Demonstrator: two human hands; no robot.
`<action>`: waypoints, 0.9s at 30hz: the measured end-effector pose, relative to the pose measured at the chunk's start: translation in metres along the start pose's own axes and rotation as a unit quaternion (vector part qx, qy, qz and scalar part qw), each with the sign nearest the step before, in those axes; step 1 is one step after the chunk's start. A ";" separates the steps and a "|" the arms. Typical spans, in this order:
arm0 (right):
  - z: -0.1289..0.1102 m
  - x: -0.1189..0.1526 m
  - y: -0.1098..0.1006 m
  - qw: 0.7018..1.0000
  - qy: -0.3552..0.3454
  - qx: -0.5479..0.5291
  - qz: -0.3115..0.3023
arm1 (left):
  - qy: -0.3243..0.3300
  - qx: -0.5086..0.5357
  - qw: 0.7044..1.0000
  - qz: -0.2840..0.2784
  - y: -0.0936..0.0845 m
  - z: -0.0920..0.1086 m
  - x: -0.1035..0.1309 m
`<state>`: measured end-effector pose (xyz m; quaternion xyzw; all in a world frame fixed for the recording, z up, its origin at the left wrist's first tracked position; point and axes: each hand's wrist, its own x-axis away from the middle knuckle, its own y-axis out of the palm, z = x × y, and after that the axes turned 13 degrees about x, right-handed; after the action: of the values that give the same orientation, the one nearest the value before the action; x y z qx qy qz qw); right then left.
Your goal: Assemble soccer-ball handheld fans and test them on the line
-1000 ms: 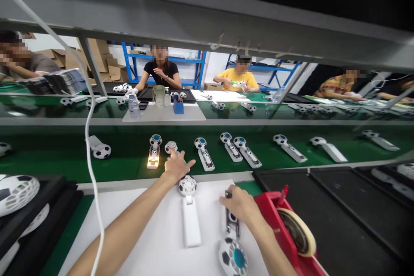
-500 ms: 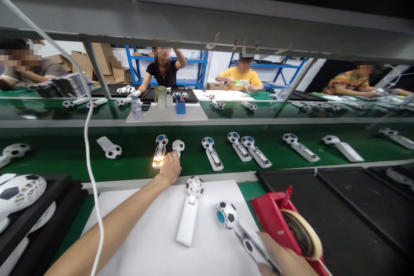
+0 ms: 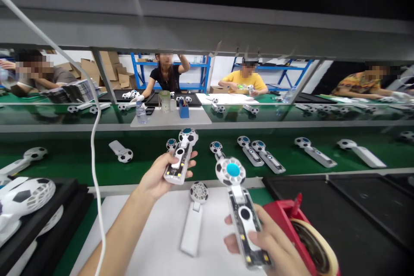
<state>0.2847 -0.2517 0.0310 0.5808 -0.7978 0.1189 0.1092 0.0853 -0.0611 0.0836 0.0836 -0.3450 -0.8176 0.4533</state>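
Note:
My left hand [image 3: 161, 174] is closed round the handle of a football-headed device [image 3: 188, 137], raised over the edge of the green belt, with its clear face and round button toward me. My right hand [image 3: 261, 235] grips a second such device [image 3: 245, 213] at the right of the white sheet [image 3: 152, 237]; its head has a blue disc and my thumb lies on the handle. Between my hands a white football device [image 3: 192, 228] lies face down on the sheet, its pierced head pointing away from me.
More football devices [image 3: 270, 161] lie along the green belt [image 3: 145, 155]. A red tape dispenser [image 3: 284, 211] stands right of the sheet, beside black trays [image 3: 362, 207]. At left, black trays hold larger football heads [image 3: 42, 189]. A white cable [image 3: 93, 151] hangs down; several people sit opposite.
My left hand has come back from the belt, lifting a device. My right hand has raised its device and turned it face up. The view has shifted slightly.

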 end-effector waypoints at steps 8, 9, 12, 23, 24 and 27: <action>-0.111 -0.033 0.044 0.962 -0.077 -0.188 -0.185 | 0.023 0.192 0.978 -0.079 -0.003 0.010 0.048; -0.116 -0.038 0.048 0.957 -0.087 -0.191 -0.200 | 0.033 0.197 0.976 -0.083 -0.004 0.010 0.051; -0.122 -0.051 0.061 0.956 -0.106 -0.183 -0.204 | 0.074 0.184 0.976 -0.089 -0.003 0.013 0.056; -0.092 -0.077 0.087 0.970 -0.174 -0.054 -0.162 | 0.167 0.032 0.984 -0.051 -0.009 0.002 0.043; -0.090 -0.078 0.087 0.969 -0.183 -0.046 -0.161 | 0.171 0.027 0.984 -0.048 -0.010 0.000 0.042; -0.087 -0.082 0.086 0.970 -0.186 -0.019 -0.155 | 0.175 0.020 0.983 -0.049 -0.013 -0.005 0.039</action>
<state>0.2308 -0.1251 0.0828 0.7070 -0.7067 -0.0245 -0.0128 0.0561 -0.0904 0.0784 0.2510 -0.2723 -0.8048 0.4639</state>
